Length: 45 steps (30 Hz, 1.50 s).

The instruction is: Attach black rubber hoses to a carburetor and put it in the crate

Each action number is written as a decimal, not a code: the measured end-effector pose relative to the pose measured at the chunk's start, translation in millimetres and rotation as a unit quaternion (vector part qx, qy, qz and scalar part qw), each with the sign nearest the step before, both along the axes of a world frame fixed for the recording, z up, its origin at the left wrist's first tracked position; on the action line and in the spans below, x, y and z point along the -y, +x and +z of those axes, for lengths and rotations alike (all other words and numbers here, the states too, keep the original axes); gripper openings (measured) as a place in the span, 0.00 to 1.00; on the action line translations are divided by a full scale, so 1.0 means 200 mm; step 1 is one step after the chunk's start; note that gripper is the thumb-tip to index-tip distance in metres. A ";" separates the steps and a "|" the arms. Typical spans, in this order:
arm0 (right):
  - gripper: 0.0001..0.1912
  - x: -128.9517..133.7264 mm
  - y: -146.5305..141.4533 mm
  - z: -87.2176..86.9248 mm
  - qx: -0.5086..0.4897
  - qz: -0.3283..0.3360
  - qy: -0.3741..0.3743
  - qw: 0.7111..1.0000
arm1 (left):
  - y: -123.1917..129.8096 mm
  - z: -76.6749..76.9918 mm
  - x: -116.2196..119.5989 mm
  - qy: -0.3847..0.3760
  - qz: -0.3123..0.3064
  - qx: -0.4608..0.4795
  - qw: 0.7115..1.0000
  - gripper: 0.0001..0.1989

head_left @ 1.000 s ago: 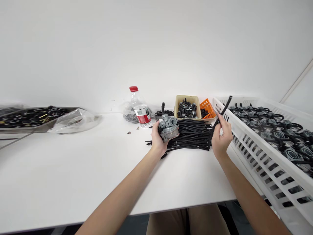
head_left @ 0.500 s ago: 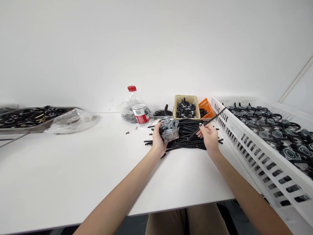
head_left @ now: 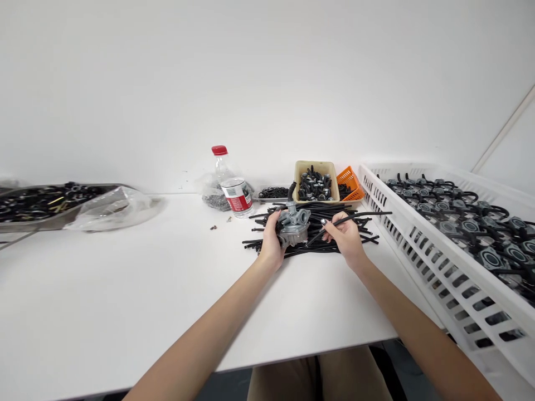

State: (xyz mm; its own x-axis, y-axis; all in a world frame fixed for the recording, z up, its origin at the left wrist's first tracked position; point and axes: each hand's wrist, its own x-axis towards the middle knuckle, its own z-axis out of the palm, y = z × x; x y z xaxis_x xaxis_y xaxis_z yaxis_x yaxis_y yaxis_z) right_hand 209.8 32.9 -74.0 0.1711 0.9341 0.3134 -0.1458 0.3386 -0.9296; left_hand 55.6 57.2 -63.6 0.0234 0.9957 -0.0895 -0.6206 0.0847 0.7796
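My left hand (head_left: 272, 242) is wrapped round a silver metal carburetor (head_left: 294, 224), which has a short black rubber piece on top. Between the fingertips of my right hand (head_left: 343, 236) is a thin black tube (head_left: 370, 214); one end points at the lower right side of the carburetor and the other sticks out to the right. Whether the tube touches the carburetor cannot be made out. Beneath and behind both hands lies a pile of black tubes (head_left: 326, 209) on the white table (head_left: 146, 295).
At right stands a white crate (head_left: 443, 250) of carburetors. A cream bin (head_left: 297, 181) of parts, an orange basket (head_left: 355, 184), a small tray of black rings (head_left: 273, 192) and a bottle (head_left: 237, 195) stand behind. A metal tray (head_left: 67, 217) and plastic bag (head_left: 117, 210) lie left.
My right hand has moved left with the tube, whose near end is now beside the carburetor and whose far end has tilted down. My left hand still holds the carburetor.
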 end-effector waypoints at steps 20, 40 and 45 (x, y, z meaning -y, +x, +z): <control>0.20 0.02 0.00 -0.02 0.076 0.135 -0.068 0.986 | 0.01 -0.01 -0.01 0.001 0.028 0.002 1.000 0.15; 0.23 0.03 -0.02 -0.01 0.082 0.155 -0.044 0.983 | 0.00 -0.03 -0.01 -0.020 0.014 -0.004 1.000 0.20; 0.19 0.03 -0.03 -0.03 0.084 0.158 -0.028 0.983 | 0.00 -0.03 -0.01 -0.013 0.031 0.011 0.999 0.20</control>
State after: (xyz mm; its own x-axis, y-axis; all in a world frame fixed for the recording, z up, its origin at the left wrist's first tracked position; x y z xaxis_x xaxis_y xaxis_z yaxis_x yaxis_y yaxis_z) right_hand 203.5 27.0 -79.9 -0.1797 0.9491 0.2585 -0.0779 0.2482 -0.9656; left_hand 56.1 58.5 -69.3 -0.0350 0.9928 -0.1147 -0.6419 0.0656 0.7640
